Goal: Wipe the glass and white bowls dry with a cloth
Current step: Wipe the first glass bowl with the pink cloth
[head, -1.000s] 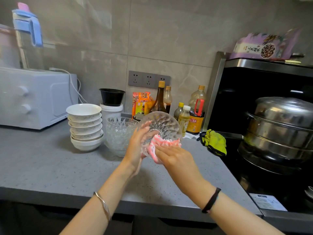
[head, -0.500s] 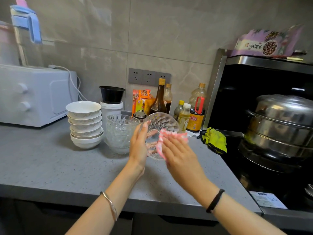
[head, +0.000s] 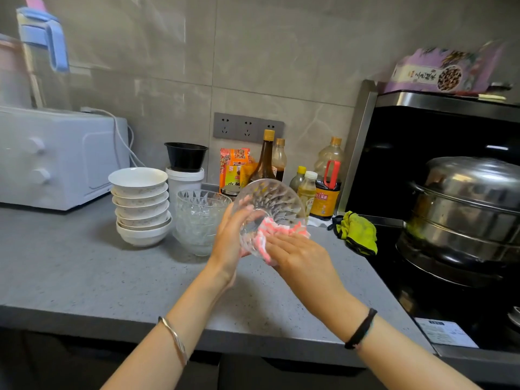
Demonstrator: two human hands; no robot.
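R hand w/ cloth slid down glass bowl (back low).

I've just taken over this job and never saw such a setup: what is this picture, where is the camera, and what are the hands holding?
No machine here: a person's bare hands, seen from a camera worn on the head. The left hand holds a tilted glass bowl above the grey counter; the right hand presses a pink-and-white cloth against it. On the counter stand a stack of white bowls and a stack of glass bowls; a yellow-green cloth lies near the steel pot.
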